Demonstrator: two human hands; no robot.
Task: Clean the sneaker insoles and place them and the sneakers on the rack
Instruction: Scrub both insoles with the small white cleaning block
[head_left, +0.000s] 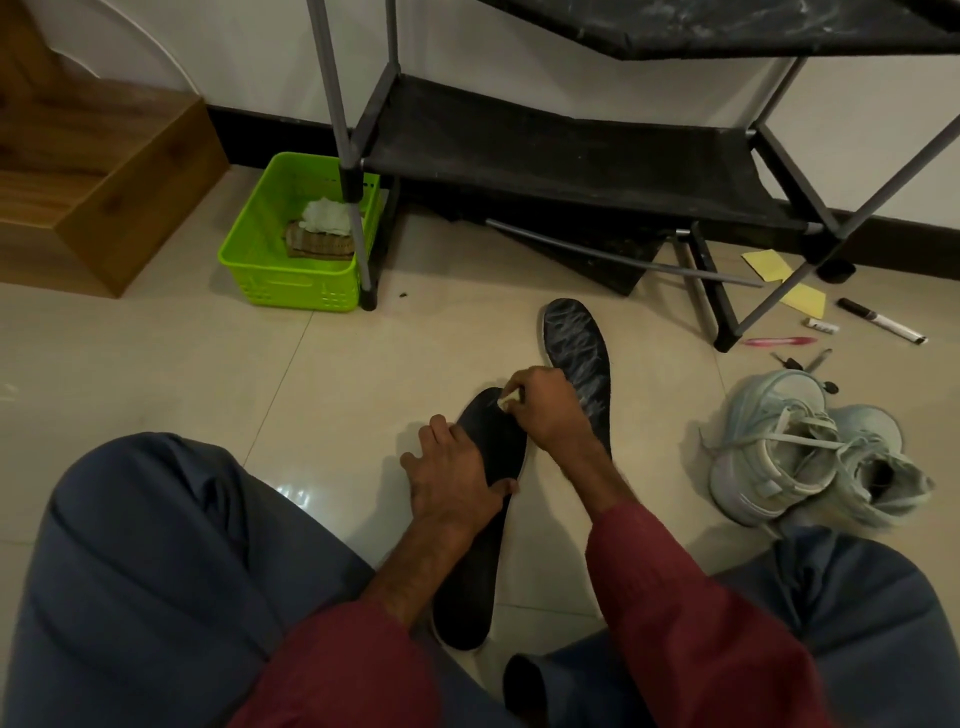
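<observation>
We scrub the near insole on the floor: left hand pressed flat across it, right hand pinching a pale wad at its toe. Next, we judge, the left hand must shift to bare the middle. The far insole lies streaked beyond, sneakers to the right, rack behind, basket and marker near its legs

A plain black insole lies flat on the floor before me. A white-streaked insole lies just beyond it, pale sneakers sit to the right, and the black rack stands behind.
</observation>
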